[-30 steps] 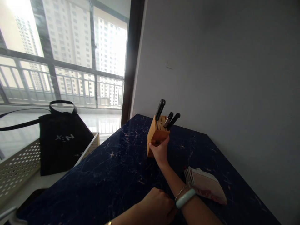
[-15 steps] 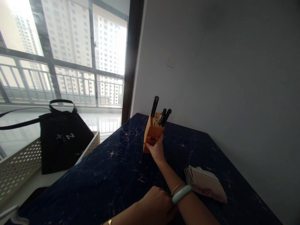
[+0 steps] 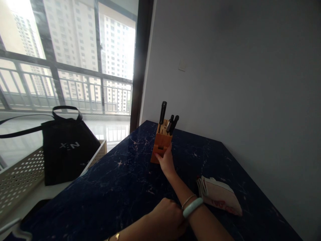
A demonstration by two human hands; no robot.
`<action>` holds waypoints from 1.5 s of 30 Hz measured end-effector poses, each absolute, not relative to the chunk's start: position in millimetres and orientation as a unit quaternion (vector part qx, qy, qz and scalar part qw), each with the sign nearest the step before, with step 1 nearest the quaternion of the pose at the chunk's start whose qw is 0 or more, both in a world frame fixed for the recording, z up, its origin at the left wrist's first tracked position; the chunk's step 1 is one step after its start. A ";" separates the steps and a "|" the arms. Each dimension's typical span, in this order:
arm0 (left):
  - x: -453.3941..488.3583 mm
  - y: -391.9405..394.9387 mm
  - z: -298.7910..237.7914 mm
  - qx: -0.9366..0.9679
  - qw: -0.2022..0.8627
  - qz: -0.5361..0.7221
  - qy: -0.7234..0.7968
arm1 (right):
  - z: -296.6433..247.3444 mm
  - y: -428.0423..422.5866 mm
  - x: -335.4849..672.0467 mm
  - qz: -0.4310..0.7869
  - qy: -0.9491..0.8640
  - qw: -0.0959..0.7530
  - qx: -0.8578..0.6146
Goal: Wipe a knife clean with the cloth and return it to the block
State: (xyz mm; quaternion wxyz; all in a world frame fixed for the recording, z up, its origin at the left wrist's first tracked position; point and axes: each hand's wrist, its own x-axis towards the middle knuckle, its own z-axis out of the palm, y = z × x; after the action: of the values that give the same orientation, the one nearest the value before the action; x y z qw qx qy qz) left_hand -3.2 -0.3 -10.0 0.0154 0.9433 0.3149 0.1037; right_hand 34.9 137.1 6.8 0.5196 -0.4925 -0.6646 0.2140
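Note:
A wooden knife block (image 3: pixel 159 144) with three black-handled knives (image 3: pixel 163 112) stands upright on the dark blue marble table (image 3: pixel 117 180), towards its far side. My right hand (image 3: pixel 165 161) is stretched out to it, fingers wrapped round the lower front of the block. A pale green bangle and a thin chain are on that wrist. My left hand (image 3: pixel 168 221) rests near the front edge, fingers curled into a loose fist beside my right forearm; what it holds, if anything, is hidden.
A folded cloth (image 3: pixel 218 197) lies on the table right of my forearm. A black tote bag (image 3: pixel 66 147) sits in a perforated white basket (image 3: pixel 17 177) to the left. A grey wall runs along the right; a large window with a railing is behind.
My right hand has pushed the knife block away and to the left, and the block now stands more upright. My left hand has stayed in place.

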 end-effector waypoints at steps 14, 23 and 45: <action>-4.2 -2.0 -8.6 0.944 0.006 0.111 0.311 | 8.3 149.6 21.5 0.194 -0.634 0.523 -0.536; -5.3 -0.8 -7.8 0.945 0.022 0.102 0.311 | 2.7 142.2 29.5 0.188 -0.655 0.501 -0.533; -3.9 -0.3 -11.4 0.936 0.050 0.132 0.322 | 11.8 -1.4 230.0 -0.286 -0.787 0.145 -0.527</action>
State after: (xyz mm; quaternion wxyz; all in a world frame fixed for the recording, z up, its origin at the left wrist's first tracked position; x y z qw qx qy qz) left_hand -3.9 -0.3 -11.4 0.0498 0.9360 0.3225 0.1323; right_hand 230.0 -1.4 11.8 0.1446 -0.5274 -0.7867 -0.2864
